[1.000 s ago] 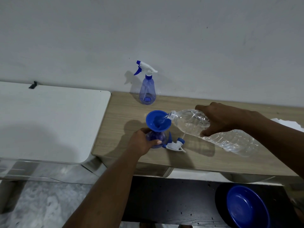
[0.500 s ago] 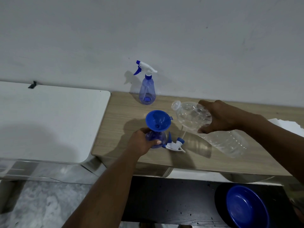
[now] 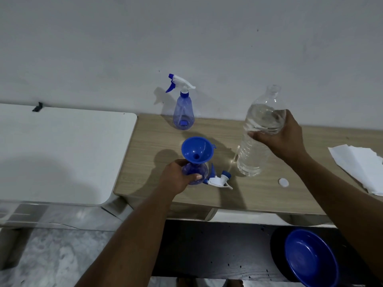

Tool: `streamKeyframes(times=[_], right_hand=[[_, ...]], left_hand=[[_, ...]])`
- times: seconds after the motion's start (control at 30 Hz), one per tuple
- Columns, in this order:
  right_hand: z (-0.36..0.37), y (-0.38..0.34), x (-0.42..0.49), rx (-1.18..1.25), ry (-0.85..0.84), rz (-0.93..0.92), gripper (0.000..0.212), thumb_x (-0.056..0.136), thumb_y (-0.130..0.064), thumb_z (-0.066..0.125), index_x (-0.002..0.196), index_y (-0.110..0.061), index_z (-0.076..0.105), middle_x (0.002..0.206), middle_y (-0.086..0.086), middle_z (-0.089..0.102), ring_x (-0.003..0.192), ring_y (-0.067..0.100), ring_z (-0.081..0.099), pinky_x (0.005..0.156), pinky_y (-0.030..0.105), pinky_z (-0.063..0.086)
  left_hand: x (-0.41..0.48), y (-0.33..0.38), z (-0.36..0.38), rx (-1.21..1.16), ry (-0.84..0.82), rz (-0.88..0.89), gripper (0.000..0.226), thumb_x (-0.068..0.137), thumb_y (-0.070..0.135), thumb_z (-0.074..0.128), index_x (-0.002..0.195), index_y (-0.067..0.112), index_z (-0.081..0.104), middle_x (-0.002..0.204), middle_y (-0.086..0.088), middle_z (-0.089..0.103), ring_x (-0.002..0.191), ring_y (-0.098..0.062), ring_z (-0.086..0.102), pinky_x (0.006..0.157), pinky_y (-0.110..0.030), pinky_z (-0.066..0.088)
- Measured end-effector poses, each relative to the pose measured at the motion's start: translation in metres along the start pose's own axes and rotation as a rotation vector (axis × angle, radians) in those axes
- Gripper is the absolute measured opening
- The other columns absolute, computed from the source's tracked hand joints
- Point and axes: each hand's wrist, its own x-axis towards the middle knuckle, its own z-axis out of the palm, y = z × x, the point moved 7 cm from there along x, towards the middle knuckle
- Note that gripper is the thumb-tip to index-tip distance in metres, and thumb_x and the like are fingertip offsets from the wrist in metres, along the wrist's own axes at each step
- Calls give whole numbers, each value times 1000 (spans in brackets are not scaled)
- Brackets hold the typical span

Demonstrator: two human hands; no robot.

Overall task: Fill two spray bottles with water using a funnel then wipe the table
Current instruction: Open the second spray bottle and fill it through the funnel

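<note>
Spray bottle in hand: your left hand [image 3: 176, 179] wraps the round blue spray bottle [image 3: 195, 172] near the table's front edge, toward its left corner, grip closed around the body; its neck is open.
Funnel: the blue funnel [image 3: 196, 150] sits in that bottle's neck, tilted slightly toward you, its bowl showing no pooled water.
Water bottle: your right hand [image 3: 277, 137] holds the clear water bottle [image 3: 255, 150] upright at mid-table, grip curled around its upper body; its base is at or just above the table, which cannot be told. It is uncapped and roughly three-quarters full.
Loose parts: the white-and-blue trigger head [image 3: 218, 180] lies on the table just beside the held spray bottle; a small white cap [image 3: 283, 182] lies near the front edge, right of the water bottle.
Second spray bottle: it stands [image 3: 183, 112] at the back edge against the wall, trigger still screwed on; how much water it holds cannot be told.
Wiping material: white paper sheets [image 3: 360, 166] lie at the right edge, untouched.
Progress: judging by the upright bottle, pouring into the first bottle is paused or finished; its fill level is hidden by your hand.
Left to do: likely refit the trigger head, move the funnel to the second bottle, fill it, then wipe the table [image 3: 157, 139].
</note>
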Motion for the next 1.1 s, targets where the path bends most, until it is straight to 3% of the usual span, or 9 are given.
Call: streamKeyframes(times=[0.07, 0.3, 0.57, 0.73, 0.83, 0.9, 0.97, 1.1], right_hand=[[3, 9, -1, 1, 72, 47, 77, 63, -40, 93, 123, -14, 52, 113, -7, 60, 103, 14, 60, 82, 25, 46], [11, 33, -6, 73, 242, 141, 84, 62, -47, 92, 127, -16, 49, 122, 0, 64, 108, 19, 63, 89, 33, 53], [24, 42, -12, 137, 188, 169, 100, 59, -50, 93, 136, -23, 35, 133, 0, 56, 116, 21, 59, 95, 37, 52], [34, 54, -31, 180, 179, 229, 109, 63, -49, 91, 145, -21, 25, 139, 4, 51, 123, 21, 54, 101, 38, 48], [38, 63, -66, 115, 342, 279, 107, 68, -56, 85, 148, -19, 24, 148, 9, 37, 135, 22, 40, 113, 45, 39], [45, 58, -95, 10, 443, 206, 96, 73, -54, 82, 144, -14, 31, 144, 10, 36, 134, 25, 39, 110, 52, 38], [65, 47, -119, -85, 366, 81, 80, 76, -44, 82, 137, -12, 41, 138, 10, 42, 130, 26, 41, 106, 53, 39], [126, 40, -135, -433, -126, -183, 72, 79, -58, 70, 139, -27, 45, 145, 3, 44, 132, 23, 40, 100, 43, 41]], left_hand=[[2, -2, 0, 3, -2, -11, 54, 64, 34, 91, 112, 29, 67, 96, 12, 72, 90, -11, 67, 86, -35, 56], [2, -3, 0, 7, -11, -6, 57, 63, 39, 91, 114, 31, 67, 102, 12, 71, 93, -9, 67, 88, -36, 56], [4, -3, 0, 9, -10, -26, 58, 64, 35, 91, 116, 25, 67, 101, 8, 71, 94, -14, 68, 86, -33, 55], [4, -6, 0, 3, 1, -29, 58, 61, 38, 92, 114, 27, 68, 101, 10, 72, 92, -12, 68, 88, -39, 57], [5, -8, 0, -2, 7, -36, 61, 58, 43, 91, 112, 30, 68, 100, 12, 73, 91, -10, 68, 87, -41, 57], [6, -10, 0, 0, 10, -43, 63, 55, 46, 91, 112, 32, 68, 100, 14, 72, 91, -9, 68, 87, -42, 58], [6, -11, 1, 7, 12, -44, 63, 55, 47, 90, 112, 33, 67, 101, 15, 72, 91, -9, 68, 87, -42, 58], [7, -10, 1, 32, 16, -45, 63, 57, 47, 90, 113, 31, 67, 100, 13, 72, 89, -10, 69, 87, -41, 58]])
